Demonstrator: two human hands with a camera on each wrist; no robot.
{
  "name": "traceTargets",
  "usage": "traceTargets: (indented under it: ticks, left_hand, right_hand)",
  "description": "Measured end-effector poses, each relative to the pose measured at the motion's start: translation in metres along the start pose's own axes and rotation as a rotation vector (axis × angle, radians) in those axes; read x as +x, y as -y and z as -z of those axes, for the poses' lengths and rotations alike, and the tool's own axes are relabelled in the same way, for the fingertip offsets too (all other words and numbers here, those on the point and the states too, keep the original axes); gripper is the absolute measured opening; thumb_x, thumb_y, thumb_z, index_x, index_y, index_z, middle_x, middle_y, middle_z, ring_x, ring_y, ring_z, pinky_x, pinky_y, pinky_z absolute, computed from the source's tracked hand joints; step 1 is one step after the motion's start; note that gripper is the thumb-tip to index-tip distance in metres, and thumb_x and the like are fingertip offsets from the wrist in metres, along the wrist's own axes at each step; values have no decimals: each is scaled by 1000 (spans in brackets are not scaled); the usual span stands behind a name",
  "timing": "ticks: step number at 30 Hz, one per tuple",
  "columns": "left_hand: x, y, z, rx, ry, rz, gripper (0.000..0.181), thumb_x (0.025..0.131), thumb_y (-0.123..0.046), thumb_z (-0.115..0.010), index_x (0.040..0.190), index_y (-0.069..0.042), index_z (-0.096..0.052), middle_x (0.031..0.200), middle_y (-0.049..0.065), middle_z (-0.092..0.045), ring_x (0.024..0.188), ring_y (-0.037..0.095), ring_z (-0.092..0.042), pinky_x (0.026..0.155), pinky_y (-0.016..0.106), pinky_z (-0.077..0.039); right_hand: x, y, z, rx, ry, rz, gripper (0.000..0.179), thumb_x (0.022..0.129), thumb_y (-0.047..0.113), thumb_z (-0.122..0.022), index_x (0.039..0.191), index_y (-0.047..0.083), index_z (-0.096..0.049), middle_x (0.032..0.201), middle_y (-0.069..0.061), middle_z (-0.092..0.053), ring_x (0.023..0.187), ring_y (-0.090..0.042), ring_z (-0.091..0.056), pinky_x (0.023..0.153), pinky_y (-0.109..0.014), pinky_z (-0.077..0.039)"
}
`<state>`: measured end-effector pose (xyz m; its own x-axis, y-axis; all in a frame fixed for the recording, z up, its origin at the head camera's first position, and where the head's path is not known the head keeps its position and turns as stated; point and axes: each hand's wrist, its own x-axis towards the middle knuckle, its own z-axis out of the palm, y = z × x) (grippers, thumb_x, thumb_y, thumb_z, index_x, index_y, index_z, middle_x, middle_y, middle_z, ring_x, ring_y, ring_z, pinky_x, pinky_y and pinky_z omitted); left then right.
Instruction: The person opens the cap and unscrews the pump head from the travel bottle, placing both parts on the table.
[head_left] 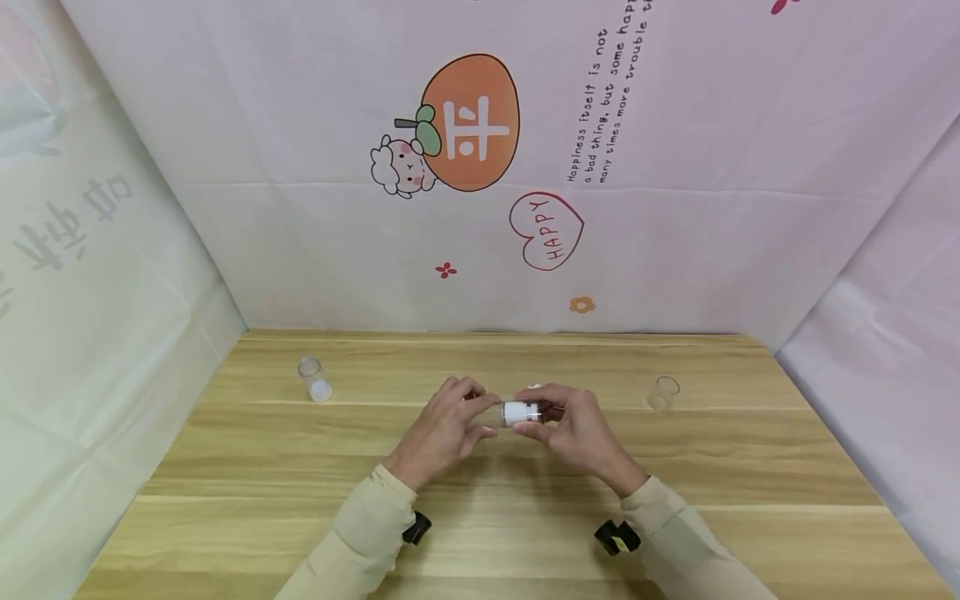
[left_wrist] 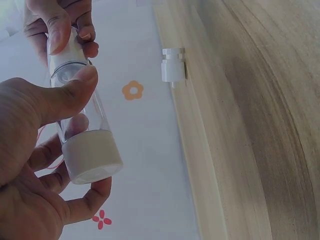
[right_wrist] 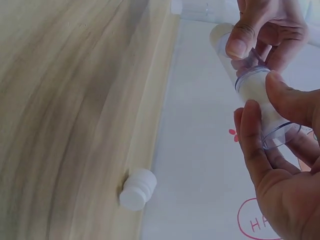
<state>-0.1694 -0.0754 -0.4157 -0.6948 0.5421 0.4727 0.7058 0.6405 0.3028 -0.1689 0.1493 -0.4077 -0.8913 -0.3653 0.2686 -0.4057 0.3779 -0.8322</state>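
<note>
A clear cylinder with a white base is gripped by my left hand, thumb and fingers around its side. My right hand holds a white cylinder with a clear rim between thumb and fingers. The two pieces lie end to end, near horizontal above the table, and meet at a clear ring; whether they are joined I cannot tell. A small white stepped part, resembling a pump head, stands on the table behind the hands, mostly hidden by the right hand in the head view.
On the wooden table, a clear vial with a white bottom lies or stands at the far left. A clear cap-like cup is at the right. Printed cloth rises along the table's back edge and both sides.
</note>
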Motion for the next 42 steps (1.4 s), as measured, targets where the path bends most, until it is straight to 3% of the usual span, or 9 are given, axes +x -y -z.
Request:
traceTargets:
  ticks: [8, 16, 25, 33, 42]
  left_hand:
    - [1, -1, 3, -59, -56, 31, 33, 84, -16, -84, 115, -11, -74, 107, 6, -64, 97, 22, -56, 79, 34, -51]
    - [2, -2, 4, -52, -68, 32, 33, 85, -19, -83, 115, -11, -75, 107, 6, -64, 96, 22, -56, 80, 36, -50]
    - [3, -2, 5, -40, -47, 28, 34, 82, -18, -85, 115, -12, -75, 104, 5, -64, 94, 22, -55, 81, 37, -49]
    - [3, -2, 6, -63, -33, 23, 35, 83, -18, -84, 116, -12, -76, 104, 3, -64, 95, 19, -56, 79, 35, -50]
    - [3, -1, 6, -117, -76, 59, 35, 81, -15, -86, 115, -11, -76, 107, 5, -65, 99, 22, -57, 79, 36, -52]
  right_hand:
    - [-2, -2, -3, 60, -95, -44, 30, 82, 4, -84, 110, -1, -74, 99, -13, -73, 81, -18, -68, 74, -27, -59]
    - [-5, -1, -7, 46, -166, 17, 31, 80, 3, -86, 109, 1, -75, 98, -11, -73, 83, -20, -69, 75, -29, -59]
    - [-4, 2, -3, -40, -116, 111, 31, 80, 2, -85, 109, -2, -73, 101, -12, -72, 86, -22, -70, 75, -32, -60]
    - [-1, 6, 4, -29, -43, 12, 29, 82, 3, -84, 109, 0, -75, 100, -11, -73, 82, -19, -68, 72, -30, -59]
    - [-1, 3, 3, 73, -86, -80, 28, 85, 3, -82, 111, -1, -73, 100, -15, -71, 82, -20, -67, 73, -27, -59]
